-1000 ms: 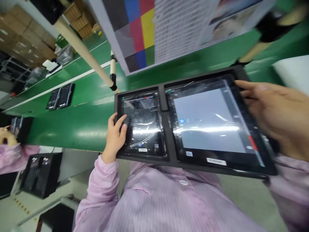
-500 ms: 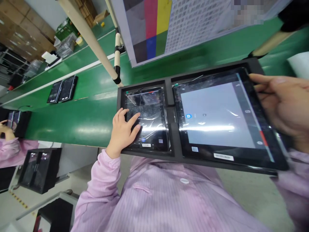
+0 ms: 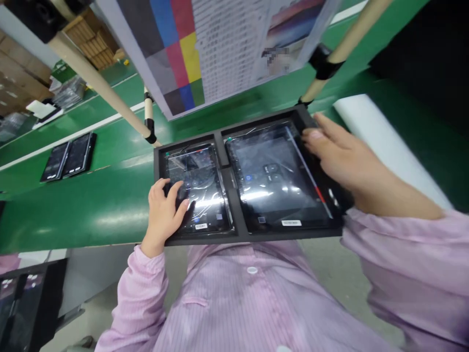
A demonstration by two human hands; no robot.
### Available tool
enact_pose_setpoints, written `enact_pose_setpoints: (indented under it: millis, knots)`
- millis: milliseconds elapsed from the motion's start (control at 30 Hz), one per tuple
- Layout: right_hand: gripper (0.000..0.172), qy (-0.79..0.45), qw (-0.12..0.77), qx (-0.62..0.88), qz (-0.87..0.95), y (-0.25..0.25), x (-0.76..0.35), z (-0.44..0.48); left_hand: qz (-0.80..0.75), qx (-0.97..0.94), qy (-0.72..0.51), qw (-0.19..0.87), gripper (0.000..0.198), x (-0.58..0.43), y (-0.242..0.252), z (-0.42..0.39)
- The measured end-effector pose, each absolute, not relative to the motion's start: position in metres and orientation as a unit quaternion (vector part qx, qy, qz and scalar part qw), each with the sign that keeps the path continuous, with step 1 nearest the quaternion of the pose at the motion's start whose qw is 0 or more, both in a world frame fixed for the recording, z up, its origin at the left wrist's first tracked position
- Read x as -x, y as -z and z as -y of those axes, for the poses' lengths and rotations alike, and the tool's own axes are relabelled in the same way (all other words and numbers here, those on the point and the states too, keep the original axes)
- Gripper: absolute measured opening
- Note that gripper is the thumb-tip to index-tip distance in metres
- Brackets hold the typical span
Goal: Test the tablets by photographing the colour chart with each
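Observation:
A black two-compartment tray (image 3: 234, 208) holds a tablet in each compartment. My left hand (image 3: 163, 210) lies over the left edge of the smaller left tablet (image 3: 205, 195), fingers spread, tips on or just above its screen. The larger right tablet (image 3: 271, 195) shows a dark screen with small icons and a red mark along its right side. At the tray's upper right corner, my right hand (image 3: 340, 161) is closed round the right wall, beside that tablet's edge. Its far fingers are partly hidden. Both tablets carry a shiny clear film and a white label.
Behind the tray stands a colour chart board (image 3: 227, 54) between beige pipes (image 3: 98, 88). Two more tablets (image 3: 68, 156) lie on the green bench (image 3: 91, 210) to the left. White foam (image 3: 388, 142) lies at the right, and a black tray with devices (image 3: 29, 303) sits lower left.
The right tablet has gone down into its compartment, and its screen has turned from light grey to dark. My right hand has moved to the tray's right wall. The view has shifted.

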State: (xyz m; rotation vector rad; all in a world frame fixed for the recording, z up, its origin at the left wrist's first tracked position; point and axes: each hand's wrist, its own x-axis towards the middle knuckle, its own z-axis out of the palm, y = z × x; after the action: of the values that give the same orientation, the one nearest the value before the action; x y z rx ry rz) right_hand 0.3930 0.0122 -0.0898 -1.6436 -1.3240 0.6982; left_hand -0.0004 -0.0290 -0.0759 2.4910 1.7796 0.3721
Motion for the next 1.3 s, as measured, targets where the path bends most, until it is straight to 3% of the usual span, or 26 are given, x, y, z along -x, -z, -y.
enact_pose_setpoints:
  millis: [100, 200, 333, 633, 867, 1100, 1200, 1300]
  knots:
    - [0.050, -0.125, 0.359, 0.620, 0.686, 0.079, -0.392, 0.006, -0.573, -0.810, -0.124, 0.009, 0.046, 0.001, 0.076, 0.030]
    - [0.059, -0.057, 0.267, 0.591, 0.759, 0.077, -0.383, 0.020, -0.553, -0.826, -0.109, -0.010, 0.045, -0.001, 0.076, 0.030]
    - [0.064, -0.011, 0.224, 0.601, 0.767, 0.089, -0.375, 0.026, -0.545, -0.832, -0.103, -0.007, 0.044, -0.003, 0.074, 0.030]
    - [0.070, -0.051, 0.315, 0.603, 0.731, 0.084, -0.379, 0.052, -0.529, -0.845, -0.081, 0.027, 0.036, -0.035, 0.052, 0.035]
    - [0.052, -0.002, 0.349, 0.623, 0.700, 0.099, -0.371, 0.082, -0.523, -0.851, -0.047, 0.001, 0.040, -0.049, 0.058, 0.031]
    - [0.044, 0.045, 0.287, 0.617, 0.731, 0.098, -0.366, 0.075, -0.613, -0.779, -0.126, -0.028, 0.044, 0.003, 0.057, 0.046]
    - [0.043, 0.054, 0.277, 0.617, 0.735, 0.097, -0.359, 0.072, -0.652, -0.737, -0.176, 0.024, 0.050, 0.030, 0.068, 0.058]
    - [0.044, 0.067, 0.276, 0.608, 0.741, 0.098, -0.351, 0.073, -0.698, -0.664, -0.223, 0.148, 0.060, 0.052, 0.085, 0.072]
